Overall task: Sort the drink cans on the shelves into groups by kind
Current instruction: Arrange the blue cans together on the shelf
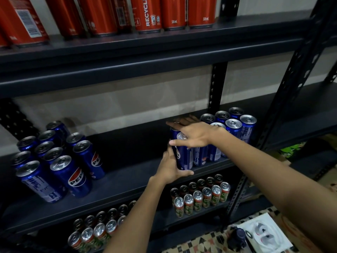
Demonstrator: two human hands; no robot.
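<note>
**Blue cans gathered at the right of the middle shelf**

Looking down from the head camera, a black metal rack fills the view. Both hands work at the right part of the middle shelf (127,181). The left hand (170,168) grips a blue Pepsi can (184,157) low on its side, fingers curled round the body and thumb lying along the base; the can stands upright at the shelf's near edge. The right hand (191,133) lies flat over the tops of this can and the one behind it, fingers straight and spread, thumb pointing left across the held can's rim. The two hands are close together, one above the other, with the can between them.

Just right of the held can, touching or nearly so, stands a cluster of blue cans (235,126), upright in rows running toward the far wall. Well apart, at the left of the same shelf, a second group of blue Pepsi cans (54,157) stands packed together.

On the top shelf, red cans (145,13) stand in a row, only their lower parts in view. On the lower shelf, two blocks of green-and-red cans show: one at the right (200,196) and one nearer the left (94,232), partly hidden by the left forearm.

Beside the rack at the near right, a patterned floor (209,241) carries a white packet (264,234) and a small dark object I cannot identify.
</note>
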